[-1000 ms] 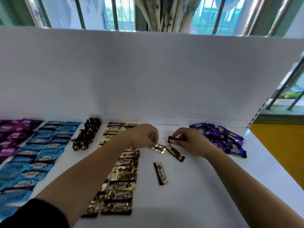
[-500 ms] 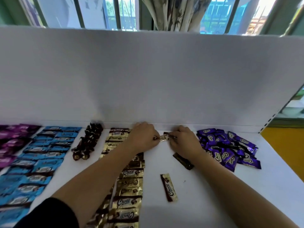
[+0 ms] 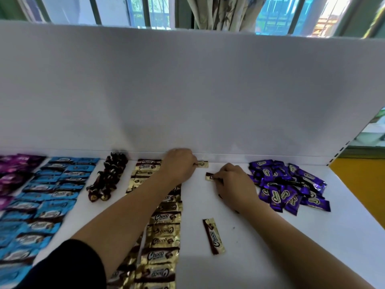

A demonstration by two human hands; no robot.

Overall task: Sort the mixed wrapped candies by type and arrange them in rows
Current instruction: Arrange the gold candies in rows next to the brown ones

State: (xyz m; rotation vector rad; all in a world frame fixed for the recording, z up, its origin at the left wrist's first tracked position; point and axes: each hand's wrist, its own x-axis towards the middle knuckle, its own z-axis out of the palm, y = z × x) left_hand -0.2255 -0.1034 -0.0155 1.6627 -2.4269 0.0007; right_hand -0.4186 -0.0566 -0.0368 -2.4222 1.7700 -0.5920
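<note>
Gold-foil rectangular candy rows look nearly done: your left hand pinches one gold candy near the white back board, your right hand pinches another, and the heaped purple wrapped candies await sorting.

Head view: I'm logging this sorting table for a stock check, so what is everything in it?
pink candies: many, magenta, rows at far left
blue candies: many, blue, rows beside them
twist candies: a cluster, dark brown, left of centre
gold rows: many, gold-brown, columns at centre
loose stick: one, gold-brown, alone mid-table
purple pile: many, purple, heap at right
table: one, white, under everything
backboard: one, white, upright behind
far candy: one, gold, by the backboard
near candy: one, gold, just nearer
curtain: one, patterned, at the barred window
left hand: one, black sleeve, pinching the far candy
right hand: one, bare arm, pinching the near candy
</note>
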